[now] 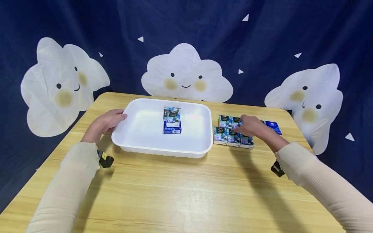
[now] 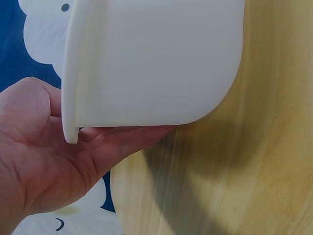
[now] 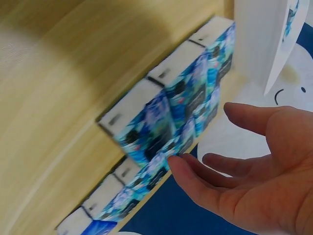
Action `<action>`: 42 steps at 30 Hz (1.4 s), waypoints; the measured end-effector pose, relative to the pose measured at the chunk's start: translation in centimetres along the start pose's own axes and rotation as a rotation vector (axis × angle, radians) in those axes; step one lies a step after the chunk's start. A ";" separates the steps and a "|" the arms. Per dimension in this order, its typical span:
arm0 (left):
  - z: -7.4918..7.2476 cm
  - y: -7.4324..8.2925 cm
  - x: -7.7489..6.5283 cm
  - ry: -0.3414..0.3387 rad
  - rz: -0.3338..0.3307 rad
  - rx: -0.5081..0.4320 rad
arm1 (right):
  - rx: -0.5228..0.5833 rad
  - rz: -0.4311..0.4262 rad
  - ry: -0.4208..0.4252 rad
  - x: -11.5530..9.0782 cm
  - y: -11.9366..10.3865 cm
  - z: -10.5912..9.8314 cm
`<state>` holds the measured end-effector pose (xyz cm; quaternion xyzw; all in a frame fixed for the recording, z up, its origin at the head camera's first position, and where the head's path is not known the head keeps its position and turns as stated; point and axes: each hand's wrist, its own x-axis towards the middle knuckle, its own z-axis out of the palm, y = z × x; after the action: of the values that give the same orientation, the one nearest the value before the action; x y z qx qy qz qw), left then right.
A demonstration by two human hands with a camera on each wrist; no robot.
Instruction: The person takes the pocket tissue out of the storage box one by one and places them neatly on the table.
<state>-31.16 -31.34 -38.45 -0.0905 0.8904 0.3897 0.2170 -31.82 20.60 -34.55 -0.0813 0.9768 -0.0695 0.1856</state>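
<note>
My left hand (image 1: 108,121) grips the left rim of a white plastic tray (image 1: 158,149), thumb over the edge and fingers under it in the left wrist view. Inside the tray, a small floral box (image 1: 173,116) overlaps a dark blue box (image 1: 172,129). To the right of the tray, small blue floral boxes (image 1: 220,135) lie side by side in two rows. My right hand (image 1: 251,125) is over these boxes, partly covering the back row. In the right wrist view its thumb and fingers (image 3: 193,183) are spread apart, with fingertips close to the boxes and nothing between them.
A plain blue box (image 1: 273,127) lies at the right end of the back row, beyond my right hand. The wooden table (image 1: 175,191) ends at a dark blue curtain (image 1: 186,22) printed with clouds. Both forearms cast shadows on the tabletop.
</note>
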 end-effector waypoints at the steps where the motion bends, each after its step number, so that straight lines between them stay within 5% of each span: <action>1: 0.0 0.0 0.0 0.000 0.001 0.000 | 0.004 -0.003 0.006 0.1 -0.3 -0.1; 23: 0.0 -0.1 0.2 0.005 -0.014 -0.012 | 0.081 -0.064 0.145 2.5 -10.1 0.2; 33: 0.0 -0.4 0.1 0.003 -0.012 -0.002 | 0.097 -0.048 0.133 3.1 -15.0 1.3; 42: 0.1 -0.3 0.0 0.013 -0.011 -0.011 | 0.137 -0.128 0.141 3.4 -18.3 2.4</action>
<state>-31.05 -31.46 -38.66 -0.0992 0.8892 0.3926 0.2130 -31.59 1.86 -34.90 -0.1257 0.9731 -0.1536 0.1166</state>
